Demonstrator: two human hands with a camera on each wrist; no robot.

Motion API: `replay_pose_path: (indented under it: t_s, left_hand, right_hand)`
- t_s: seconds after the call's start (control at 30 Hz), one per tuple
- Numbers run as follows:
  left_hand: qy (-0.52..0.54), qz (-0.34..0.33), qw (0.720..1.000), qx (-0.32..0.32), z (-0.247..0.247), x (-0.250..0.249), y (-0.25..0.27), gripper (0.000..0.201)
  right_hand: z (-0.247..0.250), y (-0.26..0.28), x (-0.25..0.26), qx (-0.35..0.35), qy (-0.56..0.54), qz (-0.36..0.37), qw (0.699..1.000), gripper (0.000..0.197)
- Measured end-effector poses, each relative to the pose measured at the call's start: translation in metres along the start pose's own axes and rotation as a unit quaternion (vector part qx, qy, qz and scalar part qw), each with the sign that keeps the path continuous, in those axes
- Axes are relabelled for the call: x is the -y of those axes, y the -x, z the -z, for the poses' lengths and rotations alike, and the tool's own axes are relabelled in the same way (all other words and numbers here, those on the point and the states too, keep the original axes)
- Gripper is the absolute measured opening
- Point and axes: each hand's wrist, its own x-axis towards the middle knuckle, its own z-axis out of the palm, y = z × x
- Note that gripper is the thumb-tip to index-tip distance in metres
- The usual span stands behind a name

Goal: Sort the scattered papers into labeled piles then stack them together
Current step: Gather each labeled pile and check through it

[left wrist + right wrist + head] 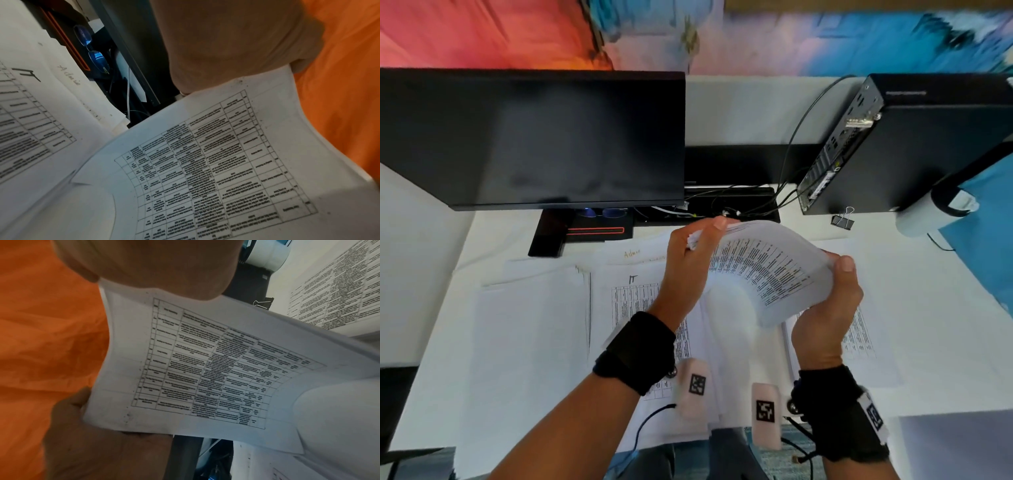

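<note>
Both hands hold up a thick stack of printed papers (763, 270) above the desk, bent into a curve so its pages fan. My left hand (693, 253) grips the stack's far left corner. My right hand (832, 294) grips its right edge, thumb on top. The same stack, with a printed table on its underside (205, 162) (205, 369), fills both wrist views. Below lie a pile marked "IT" (633, 294) (26, 74), a sheet marked "Admin" (631, 254) (69, 76), a blank-topped pile (530, 329) at the left and a printed pile (859, 335) at the right.
A black monitor (534, 137) stands at the back left with glasses (602, 213) under it. A black computer case (914, 144) stands at the back right. A binder clip (843, 219) and a white roll (928, 216) lie near the case. Cables (739, 202) run behind the papers.
</note>
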Motion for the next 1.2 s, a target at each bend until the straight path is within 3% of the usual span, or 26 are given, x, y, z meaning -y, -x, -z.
replay_pose_path:
  t_s: [0.2,0.33,0.47,0.63,0.77,0.83,0.9,0.97,1.1,1.2]
  left_hand:
    - [-0.014,-0.009,1.000,0.024,0.007,-0.005,-0.004,0.039]
    - [-0.015,-0.016,0.999,0.039,0.012,-0.002,-0.008,0.040]
    - [-0.034,-0.017,0.999,0.028,0.009,-0.005,-0.011,0.033]
    - [-0.043,-0.024,0.999,0.021,0.010,-0.010,-0.014,0.038]
    - [-0.036,-0.007,0.995,0.098,0.025,-0.002,-0.019,0.052]
    - [-0.109,0.018,0.985,0.132,0.024,0.001,-0.018,0.058]
    - [-0.146,0.029,0.982,0.116,0.015,0.002,-0.014,0.041]
    - [-0.093,0.031,0.993,0.071,0.001,-0.007,-0.005,0.024]
    - [-0.003,-0.016,0.998,0.067,-0.021,-0.015,0.012,0.035]
    - [-0.007,0.010,0.997,0.070,-0.025,0.004,0.015,0.033]
  right_hand:
    - [0.006,-0.009,0.001,0.005,0.014,-0.003,1.000,0.028]
    - [0.009,-0.008,0.002,0.027,0.018,0.003,0.999,0.038]
    - [0.013,-0.010,0.002,0.052,0.027,0.009,0.998,0.032]
    - [0.016,-0.011,0.003,0.079,0.022,0.002,0.997,0.031]
    - [0.032,-0.015,-0.003,0.111,0.030,0.003,0.993,0.049]
    - [0.036,-0.010,-0.011,0.118,0.094,-0.022,0.988,0.055]
    - [0.029,-0.005,-0.017,0.086,0.124,-0.036,0.988,0.038]
    - [0.017,-0.002,-0.012,0.035,0.099,-0.014,0.994,0.031]
    - [-0.004,0.002,0.008,-0.016,0.060,0.049,0.997,0.039]
    - [-0.003,0.003,-0.010,-0.032,0.078,0.017,0.996,0.034]
